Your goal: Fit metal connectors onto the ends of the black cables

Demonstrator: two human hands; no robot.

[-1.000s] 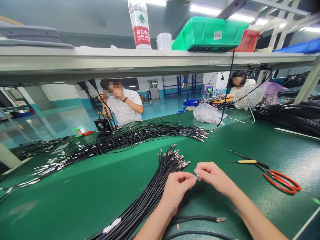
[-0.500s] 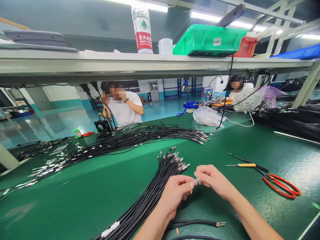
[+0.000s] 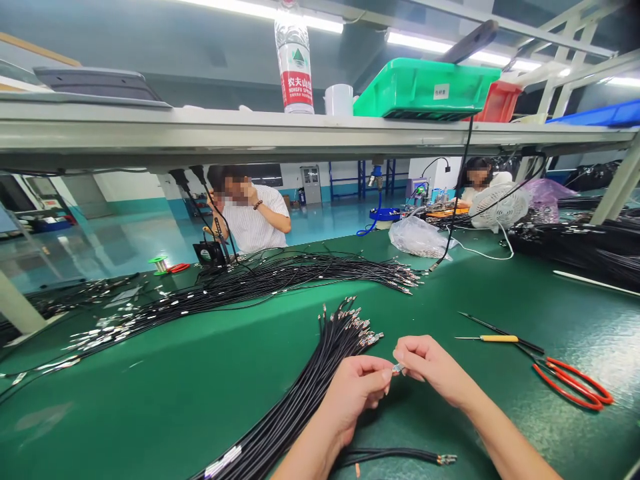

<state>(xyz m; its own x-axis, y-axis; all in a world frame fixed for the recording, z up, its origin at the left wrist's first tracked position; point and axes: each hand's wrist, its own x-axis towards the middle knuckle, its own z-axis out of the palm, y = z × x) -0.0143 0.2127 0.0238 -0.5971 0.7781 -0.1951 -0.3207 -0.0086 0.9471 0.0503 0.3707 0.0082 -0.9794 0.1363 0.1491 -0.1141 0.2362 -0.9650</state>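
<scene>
**Metal terminal pinched between two hands**

Head view. The left hand and right hand are curling nearly shut, their fingertips gripping the terminal between them. A black cable bundle is running just beside the left hand, its crimped ends fanning out near the fingers. A yellow-handled screwdriver and red-handled pliers are lying on the green surface, off to the right of the hands.

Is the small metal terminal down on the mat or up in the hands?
In hand: the metal terminal is at the fingertips of the right hand, next to the left hand.
</scene>
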